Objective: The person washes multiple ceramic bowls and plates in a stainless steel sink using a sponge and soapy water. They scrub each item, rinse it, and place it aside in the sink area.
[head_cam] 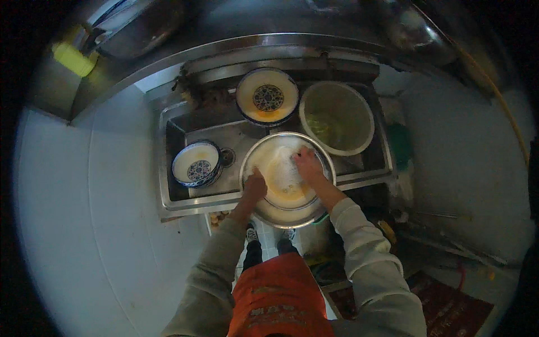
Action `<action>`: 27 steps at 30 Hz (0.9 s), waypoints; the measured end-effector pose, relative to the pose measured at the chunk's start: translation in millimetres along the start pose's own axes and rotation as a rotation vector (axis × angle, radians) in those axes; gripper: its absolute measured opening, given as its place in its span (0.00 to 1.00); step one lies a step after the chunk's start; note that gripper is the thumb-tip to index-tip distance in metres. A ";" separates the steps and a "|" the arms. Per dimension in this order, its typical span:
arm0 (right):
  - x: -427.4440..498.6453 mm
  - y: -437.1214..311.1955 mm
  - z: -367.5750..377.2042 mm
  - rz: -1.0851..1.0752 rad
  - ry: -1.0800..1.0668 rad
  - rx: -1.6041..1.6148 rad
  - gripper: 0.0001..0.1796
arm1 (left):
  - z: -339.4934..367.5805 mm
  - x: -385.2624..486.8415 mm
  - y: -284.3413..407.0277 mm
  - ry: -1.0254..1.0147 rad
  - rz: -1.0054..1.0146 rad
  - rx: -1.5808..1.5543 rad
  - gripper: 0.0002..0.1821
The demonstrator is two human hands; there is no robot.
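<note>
A wide stainless steel basin (288, 226) sits before me, reaching over the sink's front edge. Inside it is a round, shallow vessel (290, 191), partly covered by white suds (283, 158) and cloudy liquid. My left hand (255, 185) grips the left rim of that vessel, its thumb on the inner side and its other fingers hidden. On the right, the fingers of my right hand (308, 163) are bent into the foam against the inner surface. Whether a scrubber or cloth lies under those fingers cannot be made out.
The basin stands over a double steel sink (202, 207). Stacked blue-patterned bowls (197, 164) rest in its left compartment. Behind are larger patterned bowls (267, 97) with orange residue. A pale bucket (337, 118) holds liquid at right. A metal ledge (269, 40) runs behind.
</note>
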State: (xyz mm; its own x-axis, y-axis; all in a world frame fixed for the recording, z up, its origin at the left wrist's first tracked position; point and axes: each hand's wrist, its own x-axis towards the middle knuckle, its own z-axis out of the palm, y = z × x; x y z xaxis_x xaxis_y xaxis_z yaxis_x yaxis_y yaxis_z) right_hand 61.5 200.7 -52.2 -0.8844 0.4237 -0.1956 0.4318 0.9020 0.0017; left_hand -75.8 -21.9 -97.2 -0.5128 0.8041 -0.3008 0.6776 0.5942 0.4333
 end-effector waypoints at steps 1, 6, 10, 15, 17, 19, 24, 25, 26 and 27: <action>13.4 -13.2 -0.8 -0.059 0.003 0.061 0.19 | -5.2 -3.1 5.2 0.027 0.007 0.049 0.45; 15.1 -77.1 -6.0 -0.277 -0.153 0.750 0.25 | -32.3 -38.2 35.7 0.078 -0.122 -0.181 0.42; -38.9 -90.2 -2.7 -0.308 -0.272 0.569 0.32 | -29.6 -85.3 59.0 0.303 0.066 -0.086 0.32; -67.6 -59.9 2.5 -0.148 -0.306 0.124 0.36 | -16.1 -91.2 76.1 -0.008 0.380 0.388 0.12; -66.1 -50.3 5.4 -0.063 -0.193 0.174 0.36 | -8.4 -79.7 87.6 0.023 0.469 0.287 0.09; -56.9 -45.1 8.7 -0.006 -0.221 0.331 0.35 | -1.1 -70.0 94.6 -0.029 0.557 0.279 0.08; -60.7 -32.0 3.7 0.100 0.160 0.669 0.27 | 5.6 -57.4 92.5 -0.161 0.533 0.042 0.07; -65.1 -27.0 -1.8 0.144 0.232 0.852 0.25 | 2.6 -59.3 91.7 -0.072 0.625 0.054 0.07; -73.7 -20.8 -8.9 0.230 0.230 1.012 0.23 | -4.1 -58.4 89.7 -0.033 0.774 0.115 0.08; -81.8 -14.9 -17.9 0.261 0.271 1.167 0.21 | -13.2 -56.5 90.6 0.010 0.922 0.179 0.09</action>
State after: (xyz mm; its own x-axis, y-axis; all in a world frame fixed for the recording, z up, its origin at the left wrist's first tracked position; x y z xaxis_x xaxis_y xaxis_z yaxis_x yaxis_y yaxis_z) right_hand 124.2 154.1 -18.6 -0.6960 0.7095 -0.1103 0.3777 0.2312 -0.8966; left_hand 7.7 -13.7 -29.7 0.2632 0.9591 0.1041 0.8892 -0.2831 0.3594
